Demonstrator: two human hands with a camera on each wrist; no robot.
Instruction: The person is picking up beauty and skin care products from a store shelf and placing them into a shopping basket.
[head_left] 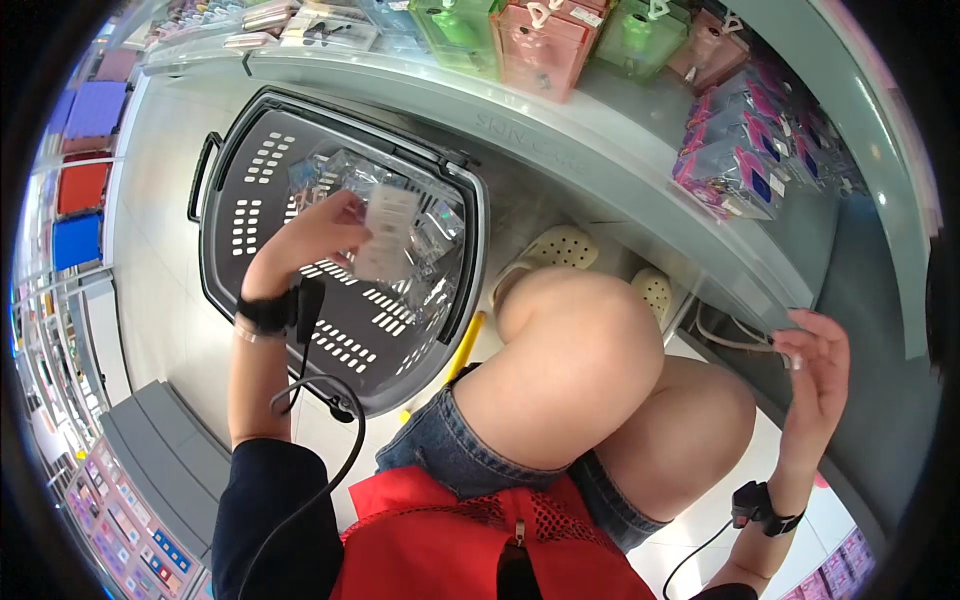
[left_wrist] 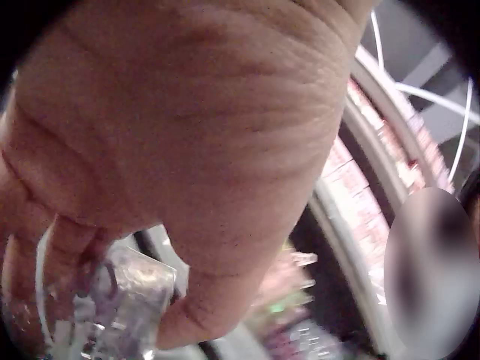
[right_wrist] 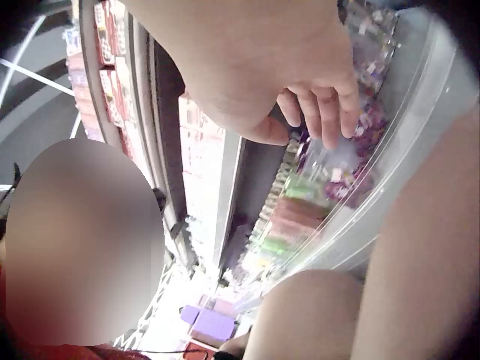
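Observation:
My left hand (head_left: 318,238) is over a dark grey shopping basket (head_left: 262,210), its thumb and fingers pinching a pale, see-through packet (head_left: 390,235) that is blurred in the head view. Seen from the left wrist, the clear plastic packet (left_wrist: 139,289) glints between thumb and fingers; its contents are unclear. Several clear-wrapped packages (head_left: 435,232) lie inside the basket. On the other side, my right hand (head_left: 818,365) is raised beside the shelf with loosely bent fingers and nothing in it. In the right wrist view the hand (right_wrist: 262,82) overlaps the purple packs on the shelf.
Green pouches (head_left: 640,35) and pink pouches (head_left: 545,50) stand along the display shelf (head_left: 520,130). Further right sit clear packs with purple and pink contents (head_left: 735,150). My bent knees (head_left: 600,330) are between the hands. A grey step-like ledge (head_left: 165,440) lies at lower left.

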